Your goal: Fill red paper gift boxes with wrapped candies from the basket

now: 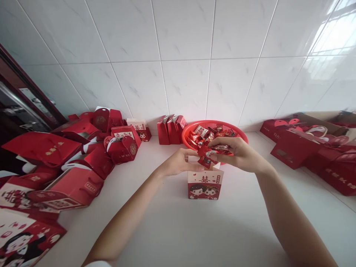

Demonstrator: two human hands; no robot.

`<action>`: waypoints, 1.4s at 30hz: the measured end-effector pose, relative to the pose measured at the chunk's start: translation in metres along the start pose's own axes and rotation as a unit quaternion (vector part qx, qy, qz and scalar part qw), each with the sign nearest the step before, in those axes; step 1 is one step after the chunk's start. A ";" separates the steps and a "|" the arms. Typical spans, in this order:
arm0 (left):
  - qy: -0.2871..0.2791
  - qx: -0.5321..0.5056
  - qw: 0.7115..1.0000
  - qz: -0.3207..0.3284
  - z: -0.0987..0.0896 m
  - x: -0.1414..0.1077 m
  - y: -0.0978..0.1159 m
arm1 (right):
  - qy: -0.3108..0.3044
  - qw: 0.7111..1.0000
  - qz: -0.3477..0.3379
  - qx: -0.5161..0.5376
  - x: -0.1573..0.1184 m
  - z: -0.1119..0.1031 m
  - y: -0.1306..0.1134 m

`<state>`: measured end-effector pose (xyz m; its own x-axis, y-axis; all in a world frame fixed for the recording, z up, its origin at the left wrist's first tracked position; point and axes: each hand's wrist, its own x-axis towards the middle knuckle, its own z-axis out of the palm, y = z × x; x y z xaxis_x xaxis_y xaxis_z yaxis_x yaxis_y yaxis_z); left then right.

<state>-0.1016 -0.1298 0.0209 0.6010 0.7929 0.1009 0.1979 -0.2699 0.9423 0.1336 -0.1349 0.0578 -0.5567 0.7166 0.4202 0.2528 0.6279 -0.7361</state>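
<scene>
A small red and cream box [204, 185] with two cartoon faces stands upright on the white table, its top hidden under the hands. Above its opening, my right hand [236, 152] is closed on red wrapped candies [207, 152]. My left hand [182, 162] is at the box's left upper edge, its fingers apart and close to the candies; whether it touches them is unclear. Just behind the hands is a red plastic basket [241, 134] holding several wrapped candies [200, 131].
Many red gift boxes [94, 159] are heaped along the left side. Several narrow red boxes [169, 130] stand by the tiled wall [183, 85], left of the basket. More red boxes and bags [297, 148] lie at the right.
</scene>
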 end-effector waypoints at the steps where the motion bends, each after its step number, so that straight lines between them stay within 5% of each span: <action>1: 0.005 0.007 1.000 -0.001 -0.001 0.000 0.000 | -0.011 1.000 -0.004 -0.005 0.001 0.001 0.001; 12: 0.014 0.024 0.999 -0.027 -0.001 -0.001 0.001 | 0.027 0.999 0.006 -0.015 0.004 0.007 0.005; 25: 0.010 0.013 0.999 -0.038 -0.001 0.001 0.003 | 0.005 0.993 0.018 -0.116 0.008 0.017 0.015; 38: 0.012 0.026 0.999 -0.021 -0.002 0.000 0.000 | 0.060 0.997 0.032 0.034 0.008 0.018 0.009; 42: 0.003 0.020 0.999 -0.025 -0.003 0.000 -0.001 | -0.004 1.000 0.025 0.013 0.007 0.018 0.009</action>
<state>-0.1036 -0.1280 0.0209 0.5847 0.8092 0.0571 0.2578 -0.2521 0.9328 0.1173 -0.1299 0.0447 -0.5501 0.7447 0.3779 0.2607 0.5830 -0.7695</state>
